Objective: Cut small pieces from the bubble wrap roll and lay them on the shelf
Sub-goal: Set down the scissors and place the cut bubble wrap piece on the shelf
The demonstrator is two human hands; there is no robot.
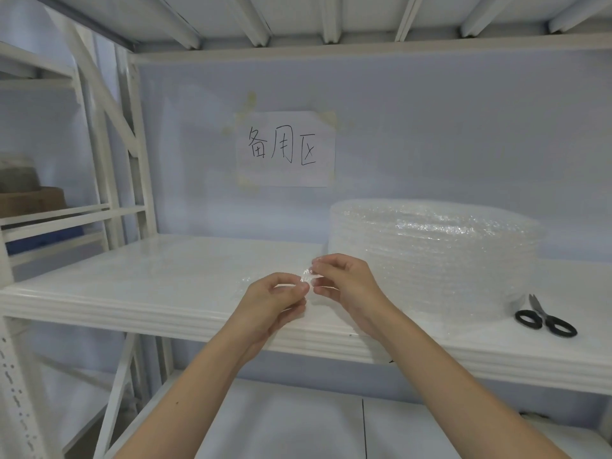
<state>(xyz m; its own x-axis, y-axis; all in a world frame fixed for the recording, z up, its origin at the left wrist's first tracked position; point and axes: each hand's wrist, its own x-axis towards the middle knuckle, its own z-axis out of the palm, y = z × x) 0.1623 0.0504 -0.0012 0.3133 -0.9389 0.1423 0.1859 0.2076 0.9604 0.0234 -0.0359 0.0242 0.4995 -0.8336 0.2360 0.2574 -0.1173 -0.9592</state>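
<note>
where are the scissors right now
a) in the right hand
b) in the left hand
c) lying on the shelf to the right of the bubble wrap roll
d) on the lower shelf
c: the scissors lie flat on the shelf right of the bubble wrap roll, while the left hand and right hand pinch a small bubble wrap piece between them.

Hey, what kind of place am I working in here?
Probably a storeroom or packing area. You stand at white metal shelving, with a big bubble wrap roll and scissors on the shelf, a handwritten paper sign taped to the wall behind, and cardboard boxes on the neighbouring rack.
</note>
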